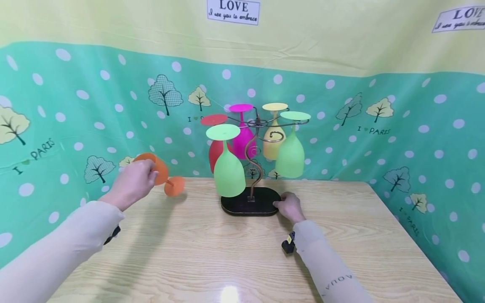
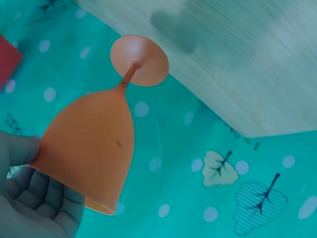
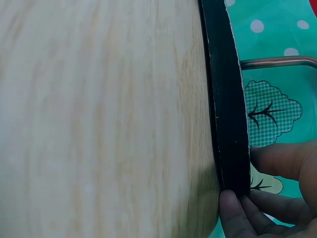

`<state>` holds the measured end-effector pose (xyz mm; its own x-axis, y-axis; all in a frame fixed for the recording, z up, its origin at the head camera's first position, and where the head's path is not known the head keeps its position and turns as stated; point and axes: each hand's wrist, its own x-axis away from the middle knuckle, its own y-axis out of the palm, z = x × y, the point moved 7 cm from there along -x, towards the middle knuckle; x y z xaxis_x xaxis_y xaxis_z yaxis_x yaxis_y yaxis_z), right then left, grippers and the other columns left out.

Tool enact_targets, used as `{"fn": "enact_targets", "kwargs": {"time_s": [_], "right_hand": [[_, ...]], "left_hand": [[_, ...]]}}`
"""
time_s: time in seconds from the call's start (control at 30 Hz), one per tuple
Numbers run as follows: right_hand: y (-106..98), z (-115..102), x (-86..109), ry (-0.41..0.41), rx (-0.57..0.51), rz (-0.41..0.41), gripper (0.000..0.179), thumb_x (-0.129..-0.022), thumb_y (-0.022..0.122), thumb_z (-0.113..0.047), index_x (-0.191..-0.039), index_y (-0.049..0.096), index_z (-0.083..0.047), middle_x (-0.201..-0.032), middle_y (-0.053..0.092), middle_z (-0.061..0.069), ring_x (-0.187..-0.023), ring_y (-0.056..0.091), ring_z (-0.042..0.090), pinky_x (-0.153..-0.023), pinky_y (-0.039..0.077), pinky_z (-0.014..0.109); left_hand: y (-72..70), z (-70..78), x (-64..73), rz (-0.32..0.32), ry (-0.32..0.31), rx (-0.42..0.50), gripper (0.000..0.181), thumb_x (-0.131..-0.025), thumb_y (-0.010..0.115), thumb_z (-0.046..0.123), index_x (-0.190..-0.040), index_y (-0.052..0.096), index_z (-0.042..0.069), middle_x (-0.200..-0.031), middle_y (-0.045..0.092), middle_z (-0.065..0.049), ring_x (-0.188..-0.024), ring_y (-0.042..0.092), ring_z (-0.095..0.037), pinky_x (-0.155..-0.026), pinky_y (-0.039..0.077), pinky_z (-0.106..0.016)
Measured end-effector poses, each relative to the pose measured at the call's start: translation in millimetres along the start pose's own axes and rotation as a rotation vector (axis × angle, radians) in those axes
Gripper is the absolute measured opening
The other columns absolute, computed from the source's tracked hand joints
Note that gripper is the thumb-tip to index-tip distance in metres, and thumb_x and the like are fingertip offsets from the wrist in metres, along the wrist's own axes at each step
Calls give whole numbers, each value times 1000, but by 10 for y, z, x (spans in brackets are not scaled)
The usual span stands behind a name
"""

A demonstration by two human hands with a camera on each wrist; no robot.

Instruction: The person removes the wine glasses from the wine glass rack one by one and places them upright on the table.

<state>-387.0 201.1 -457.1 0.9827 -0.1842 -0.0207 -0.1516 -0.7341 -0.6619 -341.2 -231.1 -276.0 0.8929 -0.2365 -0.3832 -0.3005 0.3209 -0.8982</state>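
Note:
At the left of the head view my left hand (image 1: 132, 179) holds an orange wine glass (image 2: 94, 139) by its rim, thumb on one side and fingers on the other. The glass is tilted, its foot pointing down and right, over the table's back left part. My right hand (image 1: 291, 207) grips the right end of the black base (image 1: 246, 206) of a wine glass rack, thumb on top and fingertips at the edge. From the curled metal stem (image 1: 259, 168) of the rack, a red glass (image 1: 214, 155), a magenta glass (image 1: 244, 141), a yellow glass (image 1: 272, 147) and two green glasses (image 1: 229, 174) hang upside down.
The rack stands near the back edge of a wooden table (image 1: 189, 252). Behind and along both sides hangs a green and yellow curtain (image 1: 333, 54) with dots and printed trees. A small black device (image 1: 289, 244) sits at my right wrist.

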Motion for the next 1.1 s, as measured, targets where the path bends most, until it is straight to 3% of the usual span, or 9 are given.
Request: {"fn": "enact_targets", "kwargs": {"time_s": [0.17, 0.3, 0.77, 1.1], "right_hand": [[11, -1, 6, -1, -4, 2, 40, -85, 68, -11, -116, 58, 10, -115, 60, 27, -108, 56, 39, -89, 48, 48], [20, -2, -1, -15, 1, 4, 38, -84, 68, -11, -115, 59, 10, -114, 60, 27, -108, 56, 40, -89, 48, 48], [8, -18, 13, -14, -11, 6, 39, -84, 69, -11, -115, 58, 11, -114, 60, 26, -108, 56, 39, -90, 47, 48], [26, -7, 22, -1, -9, 4, 39, -85, 69, -11, -117, 58, 9, -114, 60, 25, -106, 57, 37, -88, 48, 47]], "left_hand": [[-10, -96, -50, -9, -12, -60, 9, -90, 59, 4, -91, 61, -5, -77, 62, -15, -57, 52, -26, -50, 46, -38], [-2, -161, -98, 13, 7, -126, 8, -88, 63, 5, -88, 62, -3, -76, 64, -15, -56, 54, -28, -49, 47, -42], [139, -327, -213, 22, 66, -247, 7, -81, 61, -5, -78, 58, -1, -68, 55, -9, -54, 51, -27, -46, 44, -41], [237, -475, -268, -12, 25, -298, 5, -79, 60, -9, -82, 60, -5, -70, 55, -13, -58, 53, -29, -49, 48, -44]]}}
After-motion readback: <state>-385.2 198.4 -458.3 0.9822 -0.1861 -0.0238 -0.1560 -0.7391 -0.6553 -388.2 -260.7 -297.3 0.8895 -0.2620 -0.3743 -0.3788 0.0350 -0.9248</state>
